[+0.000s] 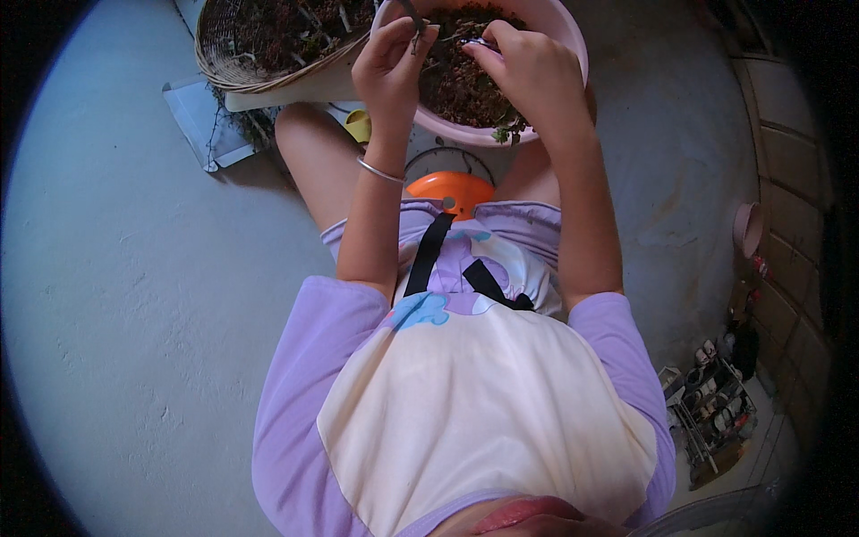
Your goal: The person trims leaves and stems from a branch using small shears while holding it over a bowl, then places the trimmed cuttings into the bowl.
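My left hand (396,64) pinches a dark, thin twig (417,30) between thumb and fingers at the left rim of a pink plastic basin (570,33). Over the basin's right side, my right hand (527,64) grips a small tool with a shiny metal tip (478,43); its kind cannot be told, as the fingers cover most of it. Reddish-brown clustered plant material (456,94) fills much of the basin, and a green leafy sprig (508,133) lies at its near rim. Left of the basin, a round wicker basket (268,86) holds similar material and pale stems.
An orange plastic seat (453,184) shows between my thighs. A yellow object (358,124) sits near my left knee. Stems lie by a shallow white box (201,121) on the floor. At the right stand a small pink container (747,230) and a rack of shoes (715,403).
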A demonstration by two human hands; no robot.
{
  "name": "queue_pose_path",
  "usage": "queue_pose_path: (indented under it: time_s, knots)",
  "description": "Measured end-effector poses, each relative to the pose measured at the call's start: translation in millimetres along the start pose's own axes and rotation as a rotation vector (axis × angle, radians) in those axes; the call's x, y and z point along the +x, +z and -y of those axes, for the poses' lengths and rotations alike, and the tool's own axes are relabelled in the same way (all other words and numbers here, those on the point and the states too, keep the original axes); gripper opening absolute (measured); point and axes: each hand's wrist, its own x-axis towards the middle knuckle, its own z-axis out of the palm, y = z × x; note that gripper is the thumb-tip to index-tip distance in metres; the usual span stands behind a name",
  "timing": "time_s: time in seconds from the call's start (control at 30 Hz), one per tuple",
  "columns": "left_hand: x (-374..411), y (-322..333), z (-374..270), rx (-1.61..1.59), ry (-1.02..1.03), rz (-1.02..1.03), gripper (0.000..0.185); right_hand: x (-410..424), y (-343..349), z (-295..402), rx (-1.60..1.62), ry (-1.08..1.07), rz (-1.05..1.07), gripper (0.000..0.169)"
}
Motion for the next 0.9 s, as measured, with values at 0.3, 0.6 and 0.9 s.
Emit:
queue_pose_path:
  time_s: [0.3,0.6,0.9]
  knots:
    - [6.4,-4.9,1.8,0.026,-0.212,-0.053,0.020,-5.0,5.9,-19.3,0.164,-0.046,0.017,0.027]
    - [6.2,-12.3,9.8,-0.030,-0.201,-0.024,0.021,-9.0,3.0,-25.5,0.282,0.000,0.082,0.027]
    - [5.2,-5.9,5.7,-0.063,-0.217,-0.044,0.020,-16.2,19.4,-35.9,0.602,0.110,0.053,0.024]
